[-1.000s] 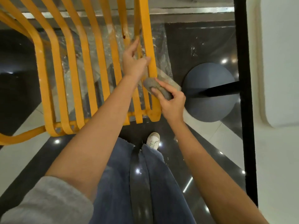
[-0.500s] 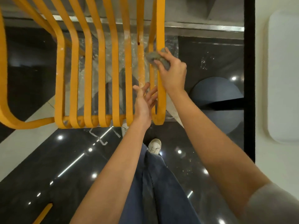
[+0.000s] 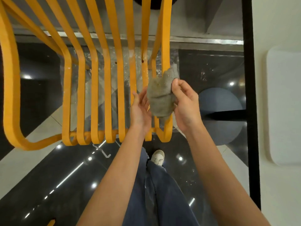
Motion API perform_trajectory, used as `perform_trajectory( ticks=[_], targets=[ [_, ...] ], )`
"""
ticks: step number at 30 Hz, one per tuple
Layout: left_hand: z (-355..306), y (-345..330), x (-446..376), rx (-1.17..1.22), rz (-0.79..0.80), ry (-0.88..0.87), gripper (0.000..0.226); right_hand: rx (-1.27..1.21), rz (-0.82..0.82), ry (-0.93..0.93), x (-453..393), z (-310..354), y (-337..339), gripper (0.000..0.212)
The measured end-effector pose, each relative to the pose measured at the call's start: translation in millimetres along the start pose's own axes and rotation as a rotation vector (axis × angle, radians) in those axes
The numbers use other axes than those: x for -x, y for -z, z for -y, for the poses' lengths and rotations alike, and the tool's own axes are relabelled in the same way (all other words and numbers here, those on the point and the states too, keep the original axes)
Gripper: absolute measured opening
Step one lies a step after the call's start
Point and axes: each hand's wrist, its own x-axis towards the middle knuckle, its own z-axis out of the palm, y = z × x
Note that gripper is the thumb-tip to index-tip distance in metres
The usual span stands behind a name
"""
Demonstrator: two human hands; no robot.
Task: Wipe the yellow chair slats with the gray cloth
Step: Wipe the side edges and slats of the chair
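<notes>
an indoor public-looking space, maybe a lobby — glossy black and white tiled floor reflecting ceiling lights, a yellow slatted chair.

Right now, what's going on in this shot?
A person stands over a yellow slatted chair, mid-wipe. The right hand pinches a crumpled gray cloth in front of the rightmost slats, near the seat's front edge. The left hand is open beside the cloth, apparently helping regather it. The cloth seems lifted off the slats.
</notes>
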Motion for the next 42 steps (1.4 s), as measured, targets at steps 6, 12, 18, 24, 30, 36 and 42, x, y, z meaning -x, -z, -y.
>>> perform_trajectory(
  ticks=[6,12,18,24,30,36,42],
  targets=[
    [-18.2,-10.6,-4.2,0.093,0.241,0.191,0.053,-0.054,0.007,-0.109,-6.7,-0.2,-14.1,0.019],
    [-25.8,-5.3,-7.3,0.21,0.25,0.211,0.064,0.734,-0.157,0.241,-38.0,-4.3,-11.7,0.02],
    [-55.9,-15.7,-45.7,0.26,-0.012,0.071,0.033,0.919,-0.229,0.181,-63.4,-21.4,1.6,0.041],
    [-89.3,-92.5,-106.2,-0.1,0.047,-0.124,0.028,0.771,-0.305,0.088,-71.0,-35.1,4.7,0.039],
    [-39.2,-53.5,-69.8,-0.309,0.203,-0.144,0.027,0.601,-0.34,0.011,-77.6,-42.4,10.4,0.035],
    [-51.2,-75.4,-79.4,-0.431,0.176,-0.19,0.025,0.554,-0.342,0.011,-76.7,-44.7,9.0,0.043],
    [-48.9,-75.4,-93.1,-0.45,0.181,-0.232,0.029,0.492,-0.34,-0.014,-78.7,-46.7,12.0,0.039]
  ],
)
